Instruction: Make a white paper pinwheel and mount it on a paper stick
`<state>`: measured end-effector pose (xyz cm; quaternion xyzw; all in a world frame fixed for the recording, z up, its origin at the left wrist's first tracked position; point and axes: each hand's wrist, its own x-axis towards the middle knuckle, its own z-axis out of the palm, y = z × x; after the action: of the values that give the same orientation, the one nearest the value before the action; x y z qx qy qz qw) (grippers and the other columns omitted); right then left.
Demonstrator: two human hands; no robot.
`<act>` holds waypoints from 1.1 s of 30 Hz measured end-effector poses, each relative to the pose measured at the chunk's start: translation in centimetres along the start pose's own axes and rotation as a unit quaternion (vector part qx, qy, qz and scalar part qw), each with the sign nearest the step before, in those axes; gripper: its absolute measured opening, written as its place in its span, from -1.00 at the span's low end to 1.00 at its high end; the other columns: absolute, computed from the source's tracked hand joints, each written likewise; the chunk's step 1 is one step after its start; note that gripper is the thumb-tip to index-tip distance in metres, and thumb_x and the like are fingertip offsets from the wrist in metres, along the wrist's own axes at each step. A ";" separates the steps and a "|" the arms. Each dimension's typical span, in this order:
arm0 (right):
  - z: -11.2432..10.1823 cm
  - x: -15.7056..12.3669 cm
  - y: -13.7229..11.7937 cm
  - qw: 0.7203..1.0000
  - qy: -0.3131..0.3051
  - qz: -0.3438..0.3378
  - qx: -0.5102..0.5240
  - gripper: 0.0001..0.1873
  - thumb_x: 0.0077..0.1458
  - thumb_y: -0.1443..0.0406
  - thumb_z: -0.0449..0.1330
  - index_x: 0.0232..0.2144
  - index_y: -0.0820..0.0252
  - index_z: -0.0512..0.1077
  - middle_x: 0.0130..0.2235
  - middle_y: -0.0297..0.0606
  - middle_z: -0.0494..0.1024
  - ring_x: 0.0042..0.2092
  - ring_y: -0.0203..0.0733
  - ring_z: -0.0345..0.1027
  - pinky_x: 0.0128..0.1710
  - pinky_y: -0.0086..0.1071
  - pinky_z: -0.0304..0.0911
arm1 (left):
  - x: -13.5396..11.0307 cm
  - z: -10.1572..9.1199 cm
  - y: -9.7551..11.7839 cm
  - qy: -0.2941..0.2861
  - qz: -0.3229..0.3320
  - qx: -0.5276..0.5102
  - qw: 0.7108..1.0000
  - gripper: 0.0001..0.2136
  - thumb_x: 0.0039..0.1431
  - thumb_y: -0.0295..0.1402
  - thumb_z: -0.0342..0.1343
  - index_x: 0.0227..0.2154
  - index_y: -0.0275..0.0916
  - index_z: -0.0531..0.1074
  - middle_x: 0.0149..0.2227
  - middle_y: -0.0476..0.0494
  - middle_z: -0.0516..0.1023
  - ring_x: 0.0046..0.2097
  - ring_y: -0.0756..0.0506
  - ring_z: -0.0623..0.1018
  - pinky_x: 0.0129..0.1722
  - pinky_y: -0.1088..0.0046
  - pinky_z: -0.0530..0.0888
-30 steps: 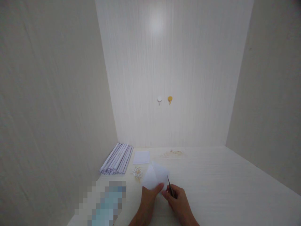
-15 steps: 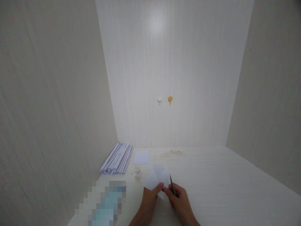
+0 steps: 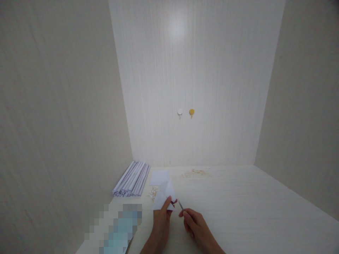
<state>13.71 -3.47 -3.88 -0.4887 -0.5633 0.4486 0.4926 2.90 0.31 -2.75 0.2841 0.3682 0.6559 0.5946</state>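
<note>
My left hand grips a white folded sheet of paper, its thumb pressed on the front near the lower right edge. Beside that thumb a small dark red patch shows; I cannot tell if it is a fingernail or a separate piece. My right hand is closed round a slim, pointed metal tool. Its tip points up and left, close to the paper's right edge. A small heap of whitish and tan bits lies behind the paper, partly covered by it.
A stack of rolled white paper tubes lies by the left wall. Flat white sheets rest beside it. Tan scraps lie near the back wall, which carries a white hook and a yellow hook. A pixelated bluish area is at front left.
My left hand has moved left with the paper, which now partly covers the small heap. My right hand has drawn apart from the paper, and the tool now tilts more to the left.
</note>
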 end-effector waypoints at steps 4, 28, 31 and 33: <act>0.1 -0.1 -0.4 0.999 -0.004 -0.002 -0.033 -0.66 -0.07 0.12 -0.06 -0.58 0.28 0.29 -0.73 -0.49 0.10 -0.69 -0.44 -0.07 -0.71 -0.53 -0.16 | 0.0 0.1 -0.3 -0.006 -0.016 -0.054 0.998 -0.67 -0.27 -0.46 0.16 -0.32 -0.16 0.34 -0.47 0.04 0.45 -0.48 0.02 0.46 -0.37 0.43 0.41; -0.1 0.0 -0.2 0.998 0.004 -0.001 -0.059 -0.68 -0.06 0.18 -0.05 -0.61 0.30 0.33 -0.74 -0.49 0.07 -0.66 -0.43 -0.10 -0.68 -0.53 -0.17 | -0.3 -0.1 -0.3 -0.039 -0.009 0.034 0.999 -0.87 -0.28 -0.36 0.15 -0.58 -0.24 0.35 -0.59 0.01 0.43 -0.48 -0.02 0.44 -0.45 0.46 0.36; -0.1 -0.1 -0.3 0.998 0.006 0.004 -0.057 -0.67 -0.06 0.16 -0.05 -0.61 0.29 0.34 -0.74 -0.49 0.07 -0.67 -0.43 -0.11 -0.68 -0.53 -0.17 | -0.3 -0.2 -0.3 -0.031 -0.011 0.037 0.999 -0.85 -0.28 -0.36 0.15 -0.55 -0.25 0.36 -0.57 0.00 0.44 -0.48 -0.02 0.44 -0.46 0.47 0.35; -0.1 -0.1 -0.3 0.998 0.007 0.006 -0.056 -0.65 -0.07 0.14 -0.05 -0.62 0.29 0.35 -0.74 -0.49 0.07 -0.67 -0.42 -0.11 -0.68 -0.53 -0.17 | -0.2 -0.1 -0.4 -0.030 -0.013 0.029 0.999 -0.85 -0.29 -0.37 0.16 -0.57 -0.26 0.35 -0.57 0.01 0.43 -0.48 0.00 0.43 -0.46 0.48 0.35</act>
<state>13.83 -3.63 -3.57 -0.5219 -0.5811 0.4162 0.4656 3.07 0.06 -3.15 0.3160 0.3723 0.6282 0.6058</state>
